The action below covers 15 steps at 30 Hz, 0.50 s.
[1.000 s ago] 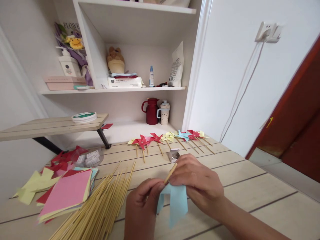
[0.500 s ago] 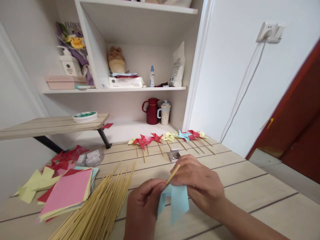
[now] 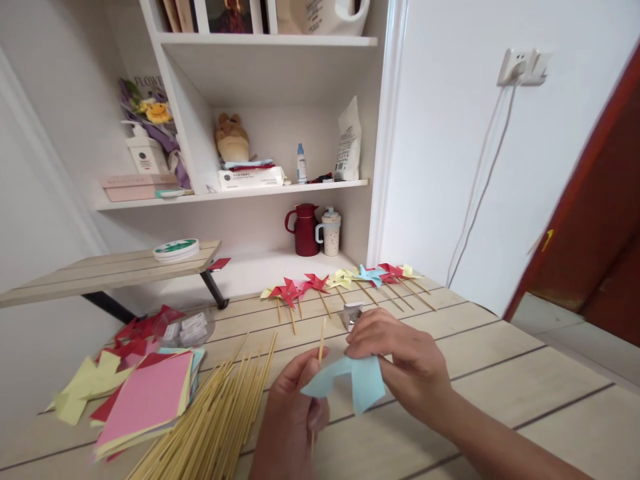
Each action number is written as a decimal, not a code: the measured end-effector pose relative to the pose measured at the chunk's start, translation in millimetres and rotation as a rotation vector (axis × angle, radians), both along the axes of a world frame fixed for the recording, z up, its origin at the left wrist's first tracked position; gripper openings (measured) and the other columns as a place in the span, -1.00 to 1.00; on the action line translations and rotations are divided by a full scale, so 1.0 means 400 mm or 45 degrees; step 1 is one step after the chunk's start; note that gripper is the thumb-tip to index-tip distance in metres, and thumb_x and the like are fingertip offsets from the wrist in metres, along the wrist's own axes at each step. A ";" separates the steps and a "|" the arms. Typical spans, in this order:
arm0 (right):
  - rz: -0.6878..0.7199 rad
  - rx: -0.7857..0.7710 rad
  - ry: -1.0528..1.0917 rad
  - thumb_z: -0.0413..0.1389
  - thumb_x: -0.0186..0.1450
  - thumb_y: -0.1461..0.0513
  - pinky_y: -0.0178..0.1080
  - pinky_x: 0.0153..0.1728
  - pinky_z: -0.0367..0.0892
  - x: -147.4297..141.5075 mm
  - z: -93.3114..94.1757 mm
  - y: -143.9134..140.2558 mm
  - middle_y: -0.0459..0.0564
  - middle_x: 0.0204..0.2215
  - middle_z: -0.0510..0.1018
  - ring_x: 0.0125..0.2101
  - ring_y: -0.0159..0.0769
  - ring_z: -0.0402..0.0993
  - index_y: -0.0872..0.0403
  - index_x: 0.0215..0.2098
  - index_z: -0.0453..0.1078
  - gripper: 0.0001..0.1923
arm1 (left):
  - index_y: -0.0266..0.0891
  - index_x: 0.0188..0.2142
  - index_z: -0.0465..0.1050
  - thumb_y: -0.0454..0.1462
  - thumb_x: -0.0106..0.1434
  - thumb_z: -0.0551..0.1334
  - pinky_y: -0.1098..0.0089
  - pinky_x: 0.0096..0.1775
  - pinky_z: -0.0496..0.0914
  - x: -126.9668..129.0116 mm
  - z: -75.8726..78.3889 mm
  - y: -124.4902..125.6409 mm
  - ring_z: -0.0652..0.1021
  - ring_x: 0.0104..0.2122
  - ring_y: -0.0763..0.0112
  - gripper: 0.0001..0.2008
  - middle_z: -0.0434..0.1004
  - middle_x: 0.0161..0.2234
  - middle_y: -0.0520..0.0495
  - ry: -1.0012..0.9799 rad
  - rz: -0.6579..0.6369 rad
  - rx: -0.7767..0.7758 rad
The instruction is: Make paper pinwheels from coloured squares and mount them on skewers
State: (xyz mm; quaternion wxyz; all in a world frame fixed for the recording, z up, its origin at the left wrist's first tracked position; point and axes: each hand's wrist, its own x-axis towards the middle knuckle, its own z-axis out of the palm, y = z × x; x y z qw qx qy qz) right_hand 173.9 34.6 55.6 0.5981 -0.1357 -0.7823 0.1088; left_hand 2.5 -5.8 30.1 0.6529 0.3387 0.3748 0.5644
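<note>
My left hand is closed around a thin wooden stick, which stands nearly upright with its tip above my thumb. A piece of light blue cut paper hangs from my right hand, pinched between thumb and fingers. The paper's left tip reaches to my left fingers; whether they grip it too I cannot tell. Just behind my right hand is a small open box with shiny contents. Finished paper pinwheels on sticks lie in a row at the table's back.
Left of my hands lie a large bundle of sticks, a stack of coloured paper squares and yellow cut paper. Behind them sit a clear container and a raised wooden stand. A red jug and a cup stand beneath the shelf.
The stick has swung from slanting right to nearly upright in my left hand. My hands have moved apart a little, with the blue paper now held out by my right. The camera view tilted up.
</note>
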 end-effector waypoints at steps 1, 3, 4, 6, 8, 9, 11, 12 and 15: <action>-0.003 -0.003 0.009 0.14 0.23 0.49 -0.08 -0.25 0.42 0.001 0.000 0.001 0.00 -0.40 0.61 -0.32 -0.22 0.51 0.05 -0.20 0.53 -0.72 | -0.27 -0.33 0.57 -0.05 -0.02 0.44 0.52 -0.61 -0.11 0.000 -0.003 0.001 0.02 -0.68 0.67 -0.64 0.12 -0.69 0.20 0.014 -0.014 0.010; -0.005 -0.001 0.018 0.16 0.22 0.48 -0.09 -0.26 0.42 0.001 0.000 0.002 -0.01 -0.40 0.61 -0.32 -0.23 0.52 0.05 -0.20 0.54 -0.71 | -0.28 -0.38 0.57 -0.15 0.01 0.41 0.49 -0.60 -0.13 -0.001 -0.008 0.004 0.01 -0.67 0.66 -0.75 0.12 -0.69 0.19 0.046 -0.027 0.013; -0.005 0.000 0.016 0.16 0.22 0.48 -0.09 -0.26 0.42 0.001 0.001 0.002 -0.01 -0.40 0.61 -0.32 -0.23 0.52 0.04 -0.20 0.54 -0.71 | -0.28 -0.41 0.56 -0.19 0.01 0.39 0.48 -0.59 -0.14 -0.001 -0.011 0.005 0.00 -0.66 0.65 -0.80 0.13 -0.68 0.18 0.063 -0.029 0.001; -0.006 0.004 0.008 0.15 0.23 0.48 -0.09 -0.26 0.42 0.001 0.002 0.002 -0.02 -0.40 0.62 -0.32 -0.23 0.52 0.04 -0.20 0.54 -0.72 | -0.27 -0.47 0.54 -0.24 0.02 0.35 0.46 -0.57 -0.12 -0.001 -0.015 0.006 0.01 -0.64 0.62 -0.88 0.13 -0.68 0.17 0.101 -0.033 -0.009; -0.008 0.006 0.003 0.14 0.24 0.48 -0.08 -0.25 0.43 0.001 0.002 0.002 -0.02 -0.39 0.63 -0.32 -0.22 0.53 0.04 -0.20 0.54 -0.72 | -0.25 -0.55 0.48 -0.24 0.03 0.31 0.44 -0.56 -0.11 -0.003 -0.017 0.006 0.02 -0.65 0.60 -0.88 0.11 -0.70 0.17 0.168 -0.046 -0.001; -0.011 0.009 0.003 0.14 0.24 0.47 -0.08 -0.24 0.43 0.001 0.002 0.002 -0.02 -0.39 0.63 -0.32 -0.22 0.53 0.04 -0.21 0.54 -0.72 | -0.23 -0.59 0.45 -0.23 0.04 0.30 0.43 -0.55 -0.10 -0.003 -0.018 0.005 0.02 -0.65 0.59 -0.85 0.10 -0.71 0.17 0.216 -0.050 0.003; -0.016 0.011 0.010 0.14 0.24 0.47 -0.07 -0.24 0.43 0.001 0.002 0.002 -0.02 -0.39 0.63 -0.32 -0.22 0.53 0.04 -0.21 0.54 -0.73 | -0.21 -0.64 0.41 -0.20 0.05 0.28 0.41 -0.54 -0.09 -0.005 -0.020 0.004 0.03 -0.66 0.57 -0.79 0.08 -0.73 0.17 0.313 -0.034 0.015; -0.015 0.012 0.010 0.14 0.25 0.46 -0.07 -0.24 0.43 0.001 0.002 0.002 -0.02 -0.39 0.63 -0.32 -0.22 0.54 0.04 -0.21 0.54 -0.74 | -0.21 -0.65 0.41 -0.20 0.04 0.28 0.41 -0.54 -0.07 -0.006 -0.022 0.004 0.04 -0.65 0.56 -0.79 0.07 -0.73 0.17 0.354 -0.014 0.013; -0.013 0.006 0.003 0.13 0.27 0.44 -0.08 -0.25 0.44 0.001 0.003 0.001 -0.02 -0.40 0.63 -0.32 -0.22 0.54 0.04 -0.21 0.54 -0.76 | -0.22 -0.62 0.46 -0.20 -0.05 0.34 0.42 -0.52 -0.03 -0.007 -0.027 0.006 0.10 -0.63 0.53 -0.84 0.14 -0.71 0.15 0.420 0.085 -0.028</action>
